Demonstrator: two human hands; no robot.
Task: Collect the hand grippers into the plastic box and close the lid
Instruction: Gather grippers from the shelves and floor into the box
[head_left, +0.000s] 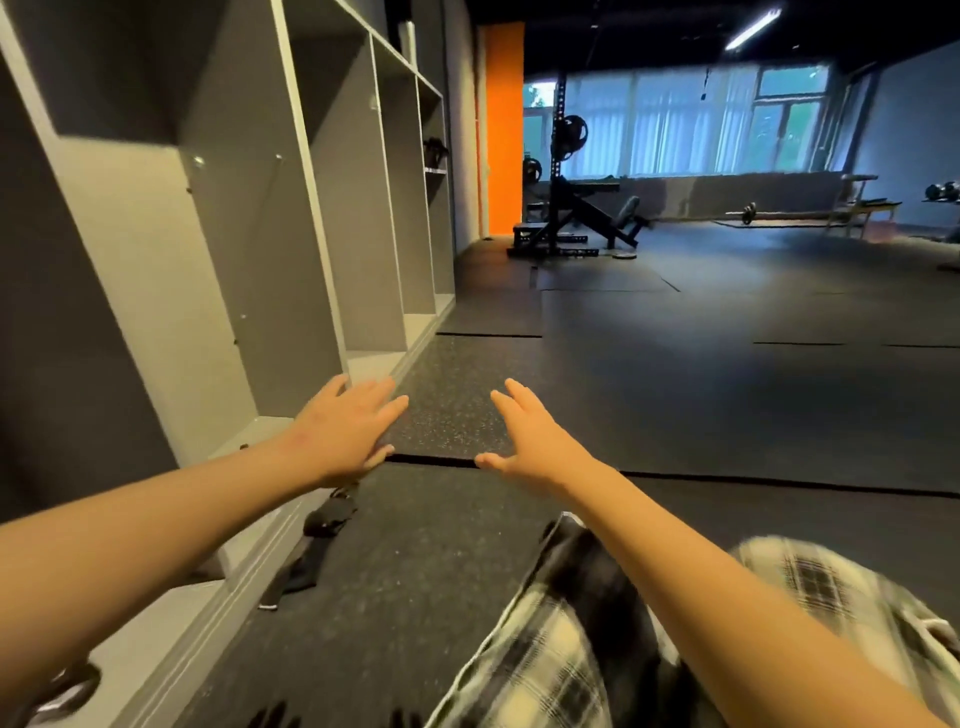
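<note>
Speckled black rubber gym mat (447, 415); our left hand (343, 431) and right hand (524, 441) both spread wide, empty. Blurred black items (330, 519) are possibly grippers: likely light and stiff, so we'd grab the handles.

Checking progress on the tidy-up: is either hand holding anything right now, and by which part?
Nothing is held. The left hand and the right hand both reach out over the rubber floor mat, fingers straight, empty.

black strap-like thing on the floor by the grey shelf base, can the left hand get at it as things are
Probably yes. The left hand is open and empty, just past the black strap-like thing, which lies uncovered on the dark speckled rubber mat with nothing between them.
</note>
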